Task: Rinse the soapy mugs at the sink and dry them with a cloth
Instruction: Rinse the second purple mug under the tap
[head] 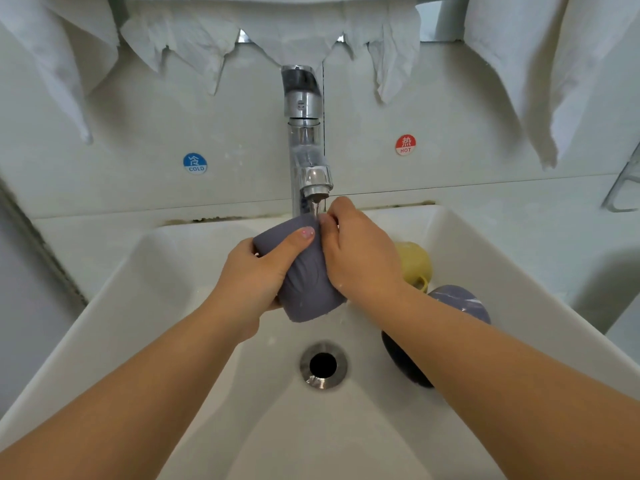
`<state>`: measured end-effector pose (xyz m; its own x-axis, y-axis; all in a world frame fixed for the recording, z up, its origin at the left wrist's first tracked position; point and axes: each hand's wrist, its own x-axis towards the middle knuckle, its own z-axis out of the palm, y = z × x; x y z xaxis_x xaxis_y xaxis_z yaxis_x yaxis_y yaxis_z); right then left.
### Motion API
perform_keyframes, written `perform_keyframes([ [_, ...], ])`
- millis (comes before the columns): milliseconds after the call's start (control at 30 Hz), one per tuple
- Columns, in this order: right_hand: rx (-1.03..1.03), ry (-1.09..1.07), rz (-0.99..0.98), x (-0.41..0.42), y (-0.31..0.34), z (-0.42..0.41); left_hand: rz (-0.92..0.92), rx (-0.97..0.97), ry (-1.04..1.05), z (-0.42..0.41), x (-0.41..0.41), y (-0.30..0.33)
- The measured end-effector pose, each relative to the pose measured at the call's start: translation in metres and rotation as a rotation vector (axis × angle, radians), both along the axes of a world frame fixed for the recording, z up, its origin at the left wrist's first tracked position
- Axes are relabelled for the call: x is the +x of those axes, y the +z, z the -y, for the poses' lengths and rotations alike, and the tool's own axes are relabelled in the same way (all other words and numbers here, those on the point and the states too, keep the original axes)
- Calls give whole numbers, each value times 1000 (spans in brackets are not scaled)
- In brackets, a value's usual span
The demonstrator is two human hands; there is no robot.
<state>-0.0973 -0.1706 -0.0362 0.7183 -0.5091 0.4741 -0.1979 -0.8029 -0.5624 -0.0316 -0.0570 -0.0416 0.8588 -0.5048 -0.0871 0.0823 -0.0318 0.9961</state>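
Observation:
I hold a grey-purple mug [306, 285] tilted under the chrome tap [306, 157], its base toward me. Water runs from the spout onto its far end. My left hand [256, 271] grips the mug's left side, thumb across the top. My right hand [360, 254] curls over the mug's right side, with its fingertips at the far rim by the stream. In the white sink [173, 289], a yellow mug [415, 261] lies behind my right wrist. A dark blue mug [460, 299] lies on its side beside it, partly hidden by my right forearm.
The drain [323, 365] sits at the basin's middle. White cloths [540, 71] hang along the wall above the tap on both sides. Blue COLD [195, 163] and red HOT [405, 145] stickers mark the wall. A metal rack [623, 188] is at the right edge.

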Motion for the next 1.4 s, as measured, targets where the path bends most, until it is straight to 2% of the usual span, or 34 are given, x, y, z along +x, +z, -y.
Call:
perform_keyframes([
  [100,55,15,0,0,0,-1,-14,11,-1,-2,1,1],
  [133,166,54,28,1,1,-1,-18,12,1,-4,3,1],
  [267,850,208,165,1,9,-2,-86,-8,36,-10,12,6],
  [300,908,217,159,0,9,-2,-103,-16,48,-12,15,7],
  [400,900,220,110,-1,5,-2,-137,-37,59,-14,18,6],
  [600,1119,165,110,-1,3,0,-107,-27,-9,-11,10,2],
  [733,1003,299,69,-1,6,-9,-174,-34,70,-16,18,3],
  [900,413,144,69,2,-1,-15,-230,-9,18,-14,16,2],
  [1000,241,47,38,0,-1,-4,-162,30,-17,-10,9,0],
  [1067,215,56,9,1,-2,-2,-154,35,-4,-10,9,1],
  [1167,418,235,23,3,-2,-10,-186,39,17,-14,13,2],
  [1233,441,284,35,4,-2,-12,-182,42,-13,-15,14,2],
  [1333,344,190,106,2,-2,-3,-102,48,-72,-13,12,-1],
  [1400,404,153,101,-1,-2,2,-51,47,-93,-12,11,-2],
])
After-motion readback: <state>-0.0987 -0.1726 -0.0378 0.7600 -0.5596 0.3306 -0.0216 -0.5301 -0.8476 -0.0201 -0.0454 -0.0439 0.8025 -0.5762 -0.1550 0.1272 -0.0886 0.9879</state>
